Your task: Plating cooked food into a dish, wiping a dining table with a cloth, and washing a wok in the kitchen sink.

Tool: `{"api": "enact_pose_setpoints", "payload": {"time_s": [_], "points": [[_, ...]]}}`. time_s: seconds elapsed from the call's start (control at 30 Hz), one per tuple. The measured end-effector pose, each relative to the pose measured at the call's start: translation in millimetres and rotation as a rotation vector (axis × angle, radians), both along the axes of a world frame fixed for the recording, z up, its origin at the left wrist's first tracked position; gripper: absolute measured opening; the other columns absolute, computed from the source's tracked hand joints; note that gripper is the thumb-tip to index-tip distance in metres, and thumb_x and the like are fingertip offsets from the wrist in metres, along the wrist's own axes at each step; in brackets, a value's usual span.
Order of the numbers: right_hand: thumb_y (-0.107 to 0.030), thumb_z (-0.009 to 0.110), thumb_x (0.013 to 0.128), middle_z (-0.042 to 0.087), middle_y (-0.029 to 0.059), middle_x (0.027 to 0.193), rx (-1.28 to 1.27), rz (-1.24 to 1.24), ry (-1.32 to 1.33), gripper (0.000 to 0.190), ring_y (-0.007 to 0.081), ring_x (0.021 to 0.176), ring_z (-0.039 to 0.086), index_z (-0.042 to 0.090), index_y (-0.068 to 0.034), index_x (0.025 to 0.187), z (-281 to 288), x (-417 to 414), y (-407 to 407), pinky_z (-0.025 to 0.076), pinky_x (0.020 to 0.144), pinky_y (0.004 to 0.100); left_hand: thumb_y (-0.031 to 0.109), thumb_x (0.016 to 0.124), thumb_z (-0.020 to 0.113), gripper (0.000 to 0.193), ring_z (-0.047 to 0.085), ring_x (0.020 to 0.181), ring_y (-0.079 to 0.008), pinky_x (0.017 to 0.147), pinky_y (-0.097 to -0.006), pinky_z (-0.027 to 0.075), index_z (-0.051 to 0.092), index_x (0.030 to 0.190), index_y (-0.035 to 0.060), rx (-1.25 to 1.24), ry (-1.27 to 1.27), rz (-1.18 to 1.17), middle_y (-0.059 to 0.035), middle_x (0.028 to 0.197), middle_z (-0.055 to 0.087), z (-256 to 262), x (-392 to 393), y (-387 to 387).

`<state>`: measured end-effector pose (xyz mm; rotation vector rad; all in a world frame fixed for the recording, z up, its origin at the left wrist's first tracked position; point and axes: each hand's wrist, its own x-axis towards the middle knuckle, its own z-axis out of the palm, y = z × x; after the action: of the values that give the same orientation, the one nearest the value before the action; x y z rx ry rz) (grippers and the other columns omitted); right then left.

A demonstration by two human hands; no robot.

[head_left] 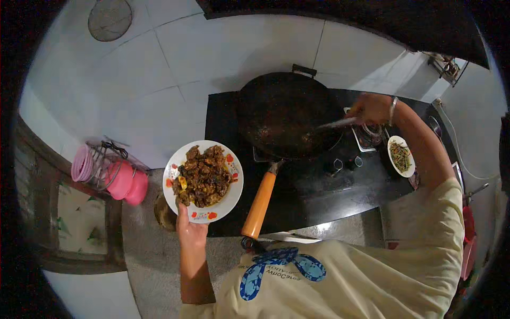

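Note:
My left hand (191,223) holds a white plate (171,199) by its near rim, thumb on top. The plate has red and orange patterns and bears browned, saucy food pieces (205,175). To its right a large dark wok (287,111) sits on the stove, its wooden handle (259,205) towards me. My right hand (364,109), slightly blurred and wearing a bangle at the wrist, grips a metal utensil (338,123) that reaches over the wok's right side. The utensil's far end is hard to make out in the dark wok.
An oval dish of green beans (401,156) stands on the right of the black gas stove (318,207), near my right forearm. Two knobs (346,163) lie before the second burner (369,135). Pink baskets (123,181) hang on a wire rack at left. A tiled wall (247,48) rises behind.

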<state>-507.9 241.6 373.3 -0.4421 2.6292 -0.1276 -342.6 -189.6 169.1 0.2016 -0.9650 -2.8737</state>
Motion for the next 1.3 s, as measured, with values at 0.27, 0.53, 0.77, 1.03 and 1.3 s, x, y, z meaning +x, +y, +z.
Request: {"api": "enact_pose_setpoints", "payload": {"time_s": [0.27, 0.53, 0.77, 1.03, 1.3], "points": [[-0.016, 0.059, 0.073, 0.047, 0.0005, 0.052, -0.256, -0.145, -0.056, 0.026, 0.0062, 0.038, 0.038, 0.062, -0.008, 0.097, -17, -23, -15, 0.027, 0.033, 0.024, 0.032, 0.083, 0.05, 0.052, 0.04, 0.114, -0.0244, 0.093, -0.0447, 0.035, 0.031, 0.126, 0.0101, 0.001, -0.026, 0.015, -0.0066, 0.126, 0.04, -8, -1, 1], [-0.015, 0.058, 0.072, 0.043, -0.0004, 0.046, -0.158, -0.048, -0.066, 0.028, 0.0067, 0.037, 0.037, 0.061, -0.007, 0.099, -22, -22, -2, 0.028, 0.033, 0.0238, 0.032, 0.083, 0.05, 0.054, 0.04, 0.114, -0.0246, 0.092, -0.0443, 0.036, 0.03, 0.127, 0.0098, -0.034, -0.045, 0.006, -0.0076, 0.126, 0.039, 4, -4, 9], [-0.017, 0.055, 0.074, 0.044, -0.0003, 0.048, -0.353, -0.17, 0.043, 0.021, 0.0068, 0.037, 0.036, 0.063, -0.008, 0.091, -27, -20, -19, 0.027, 0.032, 0.023, 0.032, 0.083, 0.05, 0.054, 0.04, 0.114, -0.0246, 0.092, -0.0444, 0.036, 0.03, 0.127, 0.0102, -0.039, -0.043, -0.017, -0.0066, 0.126, 0.039, 1, -4, 2], [-0.014, 0.056, 0.069, 0.046, 0.0021, 0.049, -0.067, -0.31, -0.154, 0.02, 0.0081, 0.041, 0.04, 0.063, -0.005, 0.085, 16, -25, 52, 0.031, 0.035, 0.0261, 0.031, 0.086, 0.045, 0.048, 0.041, 0.113, -0.023, 0.092, -0.0434, 0.035, 0.031, 0.127, 0.0102, -0.052, -0.054, 0.017, -0.0062, 0.125, 0.04, 10, 2, 9], [-0.016, 0.056, 0.067, 0.05, 0.0036, 0.056, -0.314, 0.064, 0.098, 0.032, 0.0091, 0.051, 0.044, 0.061, -0.006, 0.097, -41, -91, 4, 0.036, 0.044, 0.0262, 0.029, 0.086, 0.045, 0.044, 0.042, 0.113, -0.0221, 0.092, -0.0432, 0.036, 0.034, 0.125, 0.0097, -0.009, -0.151, 0.007, -0.0057, 0.124, 0.042, 16, 4, 10]]}}
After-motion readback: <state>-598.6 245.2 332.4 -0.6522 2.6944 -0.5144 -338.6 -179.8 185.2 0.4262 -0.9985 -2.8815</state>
